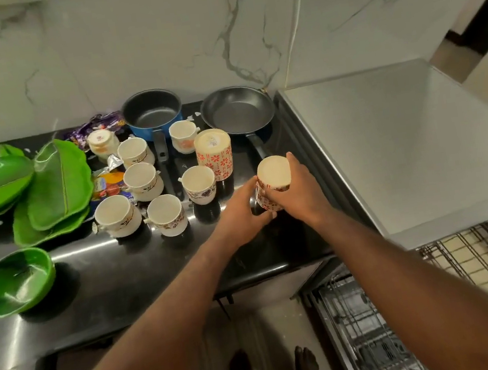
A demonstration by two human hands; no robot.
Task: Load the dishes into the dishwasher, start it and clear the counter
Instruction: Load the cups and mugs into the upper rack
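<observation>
Two hands on one mug: your right hand (304, 191) wraps its fingers round the right side of the red-flowered mug (272, 174), and your left hand (240, 213) grasps the left side, thumb up near the base. Mug is upside down, tilted a bit, at the right end of the black counter (122, 266), just beside the steel dishwasher top (404, 145); can't tell if it's touching the counter. A second flowered mug (214, 154) stands upside down just behind. Several white cups (166, 215) sit upside down to the left. Blue saucepan (152, 111) and frying pan (238, 111) are by the wall. Green plates (59, 184) and a green bowl (15, 282) are far left. Dishwasher rack (362, 325) is pulled out, lower right.
</observation>
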